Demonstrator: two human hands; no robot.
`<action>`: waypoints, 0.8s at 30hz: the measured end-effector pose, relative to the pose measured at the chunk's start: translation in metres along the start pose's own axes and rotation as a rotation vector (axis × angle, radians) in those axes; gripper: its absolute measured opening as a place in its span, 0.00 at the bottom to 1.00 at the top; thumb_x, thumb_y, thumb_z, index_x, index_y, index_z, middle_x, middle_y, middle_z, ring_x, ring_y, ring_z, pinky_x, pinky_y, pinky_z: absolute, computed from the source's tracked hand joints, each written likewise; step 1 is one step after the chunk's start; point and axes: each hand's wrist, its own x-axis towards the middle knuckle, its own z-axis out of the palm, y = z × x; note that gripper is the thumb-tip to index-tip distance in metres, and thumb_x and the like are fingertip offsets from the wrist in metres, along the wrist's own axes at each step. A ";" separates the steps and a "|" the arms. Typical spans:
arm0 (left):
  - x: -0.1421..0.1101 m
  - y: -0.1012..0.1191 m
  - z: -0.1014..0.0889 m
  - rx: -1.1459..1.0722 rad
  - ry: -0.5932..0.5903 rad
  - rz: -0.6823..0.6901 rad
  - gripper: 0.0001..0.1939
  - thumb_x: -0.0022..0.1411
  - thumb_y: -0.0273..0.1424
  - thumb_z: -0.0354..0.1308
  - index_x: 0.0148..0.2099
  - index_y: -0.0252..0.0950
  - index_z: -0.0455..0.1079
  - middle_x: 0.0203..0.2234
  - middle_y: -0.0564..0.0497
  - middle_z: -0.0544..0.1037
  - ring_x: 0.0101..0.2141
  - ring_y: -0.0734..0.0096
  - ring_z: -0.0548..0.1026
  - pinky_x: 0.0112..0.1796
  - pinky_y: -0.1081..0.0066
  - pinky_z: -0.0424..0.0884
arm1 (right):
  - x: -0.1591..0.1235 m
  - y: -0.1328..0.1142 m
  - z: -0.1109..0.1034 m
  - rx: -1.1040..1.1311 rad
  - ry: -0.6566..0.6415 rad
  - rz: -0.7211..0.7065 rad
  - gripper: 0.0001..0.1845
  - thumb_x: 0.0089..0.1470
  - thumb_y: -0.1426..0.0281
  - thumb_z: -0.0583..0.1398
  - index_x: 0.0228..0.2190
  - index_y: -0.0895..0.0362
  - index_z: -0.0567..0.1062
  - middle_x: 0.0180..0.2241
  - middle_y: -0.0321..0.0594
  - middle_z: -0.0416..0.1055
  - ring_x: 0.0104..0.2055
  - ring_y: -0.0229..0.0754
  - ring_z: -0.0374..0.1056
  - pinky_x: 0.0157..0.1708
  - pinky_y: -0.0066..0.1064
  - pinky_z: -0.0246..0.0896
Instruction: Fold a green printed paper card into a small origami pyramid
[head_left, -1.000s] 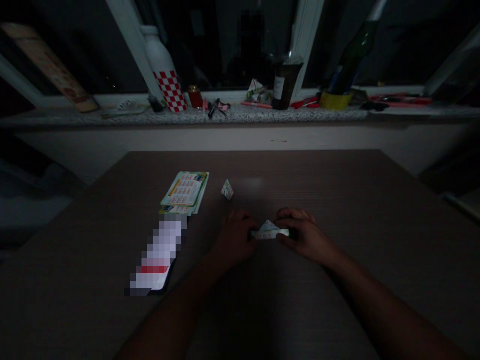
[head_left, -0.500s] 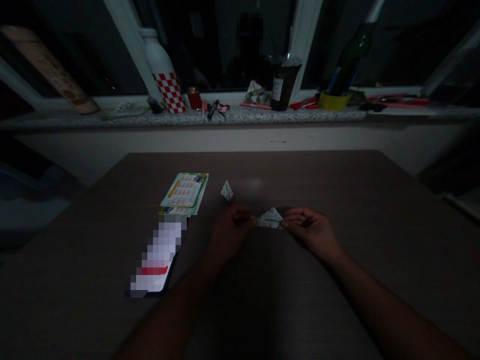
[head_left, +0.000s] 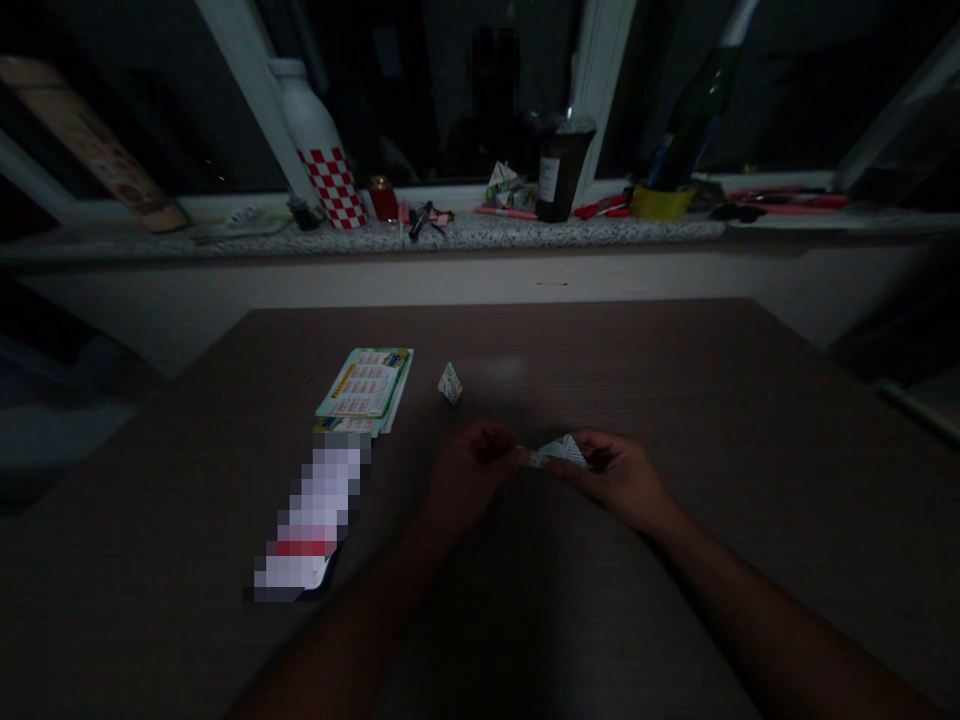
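A small piece of folded printed paper (head_left: 564, 449) is held between both hands above the dark wooden table. My left hand (head_left: 478, 462) pinches its narrow left end, fingers curled. My right hand (head_left: 616, 472) grips the right side, the thumb lying along the lower edge. A triangular flap points up between them; its exact folds are too dim to make out. Beyond my left hand stands a small diamond-shaped folded paper piece (head_left: 450, 384). A stack of printed paper sheets (head_left: 365, 384) lies farther left.
A phone (head_left: 311, 520) with a blurred screen lies left of my left forearm on the table (head_left: 637, 360). Behind, the granite sill (head_left: 480, 230) carries a red-checked white bottle (head_left: 330, 170), a dark cup (head_left: 561, 175) and a green bottle (head_left: 690, 120) in a yellow holder.
My right hand has shifted its thumb leftward along the folded paper's lower edge. The paper has tilted, and both hands are slightly closer together and nearer to me.
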 end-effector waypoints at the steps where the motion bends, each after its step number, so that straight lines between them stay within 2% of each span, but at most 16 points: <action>1: 0.000 0.000 0.000 -0.001 -0.019 -0.008 0.13 0.42 0.30 0.69 0.31 0.33 0.70 0.24 0.54 0.75 0.24 0.78 0.70 0.27 0.76 0.65 | -0.001 0.000 0.000 -0.053 -0.010 -0.018 0.10 0.43 0.65 0.68 0.27 0.57 0.77 0.24 0.36 0.76 0.24 0.36 0.70 0.24 0.26 0.65; 4: -0.001 0.000 -0.001 -0.050 -0.093 -0.032 0.14 0.42 0.31 0.69 0.31 0.33 0.70 0.24 0.55 0.74 0.24 0.78 0.70 0.27 0.76 0.65 | -0.003 -0.001 -0.002 -0.163 -0.014 -0.099 0.08 0.45 0.66 0.67 0.25 0.58 0.78 0.21 0.36 0.74 0.22 0.36 0.68 0.22 0.25 0.62; 8: 0.000 -0.002 -0.003 -0.106 -0.166 -0.087 0.14 0.45 0.33 0.68 0.33 0.32 0.71 0.21 0.56 0.73 0.22 0.78 0.69 0.26 0.75 0.65 | -0.002 -0.002 -0.006 -0.179 -0.046 -0.272 0.04 0.48 0.69 0.66 0.27 0.57 0.79 0.26 0.38 0.77 0.28 0.38 0.72 0.28 0.27 0.66; 12: -0.001 -0.004 -0.003 -0.179 -0.234 -0.209 0.13 0.47 0.35 0.67 0.32 0.32 0.71 0.21 0.55 0.73 0.21 0.77 0.70 0.26 0.74 0.66 | -0.002 -0.001 -0.008 -0.186 -0.057 -0.435 0.02 0.50 0.71 0.65 0.28 0.56 0.79 0.28 0.40 0.77 0.30 0.40 0.74 0.31 0.29 0.69; 15: -0.001 -0.005 -0.002 -0.225 -0.260 -0.285 0.13 0.47 0.35 0.67 0.31 0.32 0.71 0.22 0.54 0.73 0.20 0.77 0.70 0.24 0.74 0.67 | -0.002 0.001 -0.009 -0.233 -0.047 -0.537 0.03 0.51 0.73 0.64 0.30 0.55 0.80 0.30 0.42 0.78 0.32 0.41 0.74 0.31 0.30 0.71; 20: -0.003 -0.003 0.000 -0.317 -0.271 -0.321 0.13 0.46 0.32 0.68 0.31 0.31 0.70 0.22 0.54 0.73 0.20 0.76 0.71 0.23 0.74 0.67 | -0.002 -0.003 -0.011 -0.304 -0.064 -0.714 0.07 0.54 0.75 0.61 0.34 0.54 0.79 0.32 0.43 0.77 0.33 0.41 0.74 0.31 0.32 0.70; 24: -0.004 -0.003 0.001 -0.399 -0.279 -0.351 0.14 0.43 0.29 0.69 0.32 0.31 0.70 0.20 0.55 0.73 0.18 0.76 0.71 0.22 0.74 0.68 | -0.002 -0.008 -0.012 -0.333 -0.082 -0.803 0.08 0.56 0.74 0.59 0.36 0.54 0.79 0.33 0.44 0.77 0.35 0.43 0.73 0.34 0.36 0.69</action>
